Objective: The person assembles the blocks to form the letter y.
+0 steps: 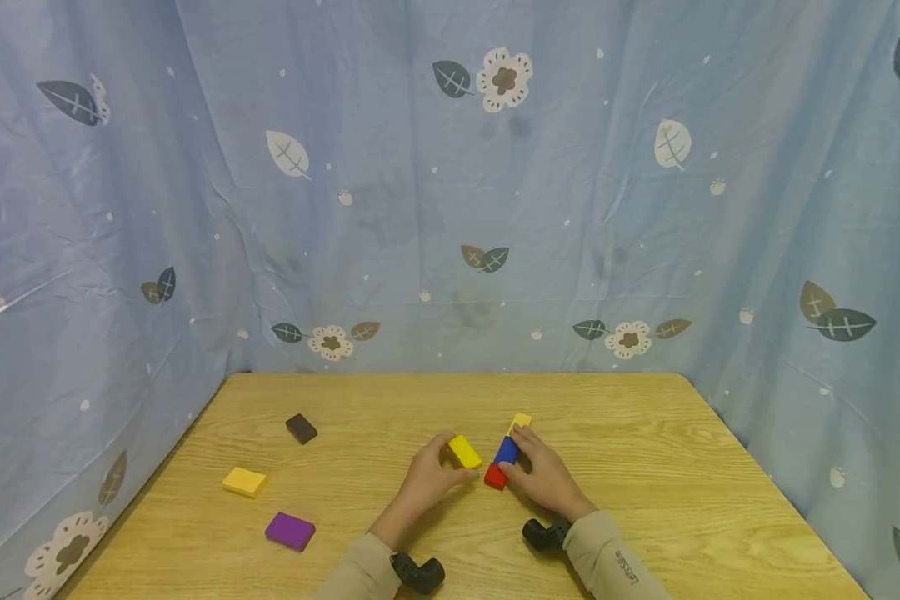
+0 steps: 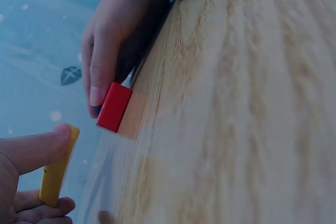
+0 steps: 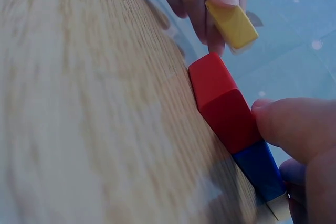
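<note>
My left hand (image 1: pixel 429 477) pinches a yellow block (image 1: pixel 466 452) between thumb and fingers, to the left of a slanting row of blocks. In the left wrist view that yellow block (image 2: pixel 59 169) is tilted and held apart from the red one. The row has a red block (image 1: pixel 496 477) at its near end, a blue block (image 1: pixel 506 450) in the middle and a pale yellow block (image 1: pixel 522 420) at the far end. My right hand (image 1: pixel 546 477) holds the row from its right side. In the right wrist view its thumb touches the red block (image 3: pixel 223 103); its other fingers are partly hidden.
On the table's left part lie a dark brown block (image 1: pixel 301 428), an orange-yellow block (image 1: pixel 244 482) and a purple block (image 1: pixel 290 531), spaced apart. A blue patterned curtain (image 1: pixel 420 208) hangs behind and beside the wooden table (image 1: pixel 682 467). Each wrist wears a black camera mount (image 1: pixel 418 574).
</note>
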Demonstrator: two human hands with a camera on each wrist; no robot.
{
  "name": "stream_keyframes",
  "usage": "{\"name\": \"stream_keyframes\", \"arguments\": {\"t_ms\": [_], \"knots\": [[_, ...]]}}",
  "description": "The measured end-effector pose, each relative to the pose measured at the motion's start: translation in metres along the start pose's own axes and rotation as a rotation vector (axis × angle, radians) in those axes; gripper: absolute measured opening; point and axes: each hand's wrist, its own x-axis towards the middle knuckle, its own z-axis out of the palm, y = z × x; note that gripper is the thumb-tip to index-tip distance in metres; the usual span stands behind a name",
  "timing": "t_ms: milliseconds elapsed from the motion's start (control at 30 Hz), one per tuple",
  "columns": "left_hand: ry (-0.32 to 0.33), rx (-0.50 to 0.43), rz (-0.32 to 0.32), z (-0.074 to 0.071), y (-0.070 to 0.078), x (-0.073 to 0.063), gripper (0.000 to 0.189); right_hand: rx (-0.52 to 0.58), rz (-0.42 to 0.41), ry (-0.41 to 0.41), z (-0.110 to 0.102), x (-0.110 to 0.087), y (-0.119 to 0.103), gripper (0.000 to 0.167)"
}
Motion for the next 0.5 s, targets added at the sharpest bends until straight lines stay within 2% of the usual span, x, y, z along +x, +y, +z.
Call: {"name": "stream_keyframes", "arguments": {"t_ms": [500], "knots": [[0.03, 0.02, -0.003, 0.005, 0.0049, -0.002, 0.069, 0.01, 0.025, -0.005, -0.0016, -0.0006, -0.0065, 0.065]]}}
